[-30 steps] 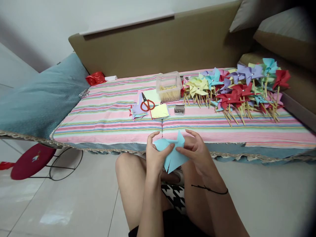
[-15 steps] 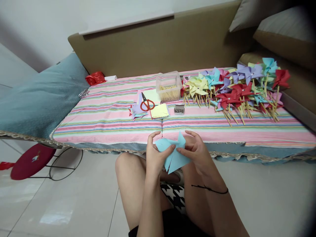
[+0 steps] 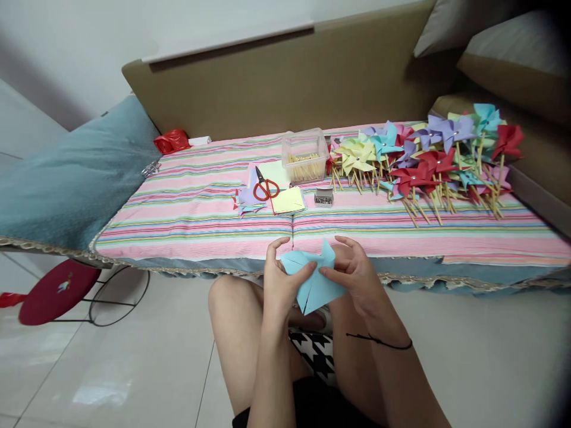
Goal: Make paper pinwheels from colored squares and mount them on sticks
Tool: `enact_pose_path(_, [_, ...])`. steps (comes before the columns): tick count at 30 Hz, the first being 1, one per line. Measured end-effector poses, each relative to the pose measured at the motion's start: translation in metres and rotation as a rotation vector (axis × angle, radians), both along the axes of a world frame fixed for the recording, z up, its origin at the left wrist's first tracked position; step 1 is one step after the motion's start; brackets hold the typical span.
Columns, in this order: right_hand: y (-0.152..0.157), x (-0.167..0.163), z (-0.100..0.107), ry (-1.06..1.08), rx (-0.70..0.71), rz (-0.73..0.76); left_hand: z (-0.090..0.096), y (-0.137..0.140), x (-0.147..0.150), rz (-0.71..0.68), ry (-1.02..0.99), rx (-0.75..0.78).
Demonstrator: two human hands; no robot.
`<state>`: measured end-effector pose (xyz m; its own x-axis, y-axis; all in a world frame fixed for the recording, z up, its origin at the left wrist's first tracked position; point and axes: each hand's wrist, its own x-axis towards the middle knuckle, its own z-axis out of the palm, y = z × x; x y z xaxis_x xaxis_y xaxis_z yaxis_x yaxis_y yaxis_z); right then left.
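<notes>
A light blue paper square with slits cut in from its corners is held over my lap. My left hand pinches its left part, thumb near the middle. From the other side, my right hand grips it with the thumb close to the centre, and one pointed flap stands up at the top. Fingers beneath the paper are partly hidden. Beyond my hands, on the striped cloth, lie red-handled scissors, a stack of cut paper squares and a small open box of metal fasteners.
A clear plastic box holds thin wooden sticks. Many finished paper pinwheels on sticks are heaped at the right. A red plastic bag lies at the back left. A dark red round stool stands on the floor at left.
The slit at the paper's lower corner has narrowed a little. Both hands keep nearly the same place and hold.
</notes>
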<state>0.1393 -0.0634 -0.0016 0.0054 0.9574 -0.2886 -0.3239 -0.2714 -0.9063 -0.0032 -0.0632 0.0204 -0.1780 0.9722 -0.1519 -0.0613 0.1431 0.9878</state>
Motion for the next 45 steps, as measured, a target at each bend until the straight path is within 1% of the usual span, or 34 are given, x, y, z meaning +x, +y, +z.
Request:
enact_pose_path(5, [0.0, -0.002, -0.001, 0.029, 0.0, -0.061, -0.001, 0.0, 0.001, -0.068, -0.086, -0.036])
enact_pose_path(12, [0.0, -0.003, -0.003, -0.01, 0.023, -0.067, -0.007, 0.001, 0.002, -0.027, -0.12, -0.052])
enact_pose_path(15, [0.001, -0.004, -0.005, -0.022, 0.017, -0.115, -0.007, 0.001, 0.002, -0.049, -0.177, -0.041])
enact_pose_path(17, [0.001, -0.005, -0.006, -0.013, 0.011, -0.162, -0.008, 0.003, 0.001, -0.02, -0.213, -0.033])
enact_pose_path(19, [0.002, -0.007, -0.008, 0.018, 0.008, -0.199, -0.01, 0.005, 0.001, 0.069, -0.213, -0.006])
enact_pose_path(22, [0.003, -0.008, -0.009, 0.043, -0.004, -0.237, -0.017, 0.008, -0.001, 0.198, -0.207, 0.098])
enact_pose_path(23, [0.004, -0.008, -0.01, 0.045, -0.008, -0.247, -0.018, 0.009, -0.002, 0.211, -0.21, 0.143])
enact_pose_path(25, [0.005, -0.008, -0.011, 0.055, -0.013, -0.263, -0.02, 0.01, -0.005, 0.19, -0.187, 0.22])
enact_pose_path(27, [0.006, -0.008, -0.011, 0.071, -0.017, -0.279, -0.019, 0.01, -0.007, 0.136, -0.1, 0.283])
enact_pose_path(30, [0.008, -0.008, -0.011, 0.077, -0.021, -0.309, -0.016, 0.008, -0.011, 0.072, 0.135, 0.397])
enact_pose_path(34, [0.008, -0.009, -0.01, 0.071, -0.019, -0.339, -0.013, 0.003, -0.012, 0.065, 0.508, 0.577])
enact_pose_path(37, [0.007, -0.009, -0.009, 0.087, -0.02, -0.326, -0.011, 0.001, -0.011, 0.062, 0.707, 0.711])
enact_pose_path(39, [0.006, -0.009, -0.01, 0.092, -0.019, -0.315, -0.01, 0.001, -0.012, 0.008, 0.803, 0.767])
enact_pose_path(42, [0.006, -0.009, -0.011, 0.081, -0.011, -0.306, -0.009, 0.001, -0.012, -0.134, 0.879, 0.802])
enact_pose_path(45, [0.006, -0.01, -0.012, 0.083, -0.006, -0.294, -0.009, 0.002, -0.011, -0.178, 0.896, 0.804])
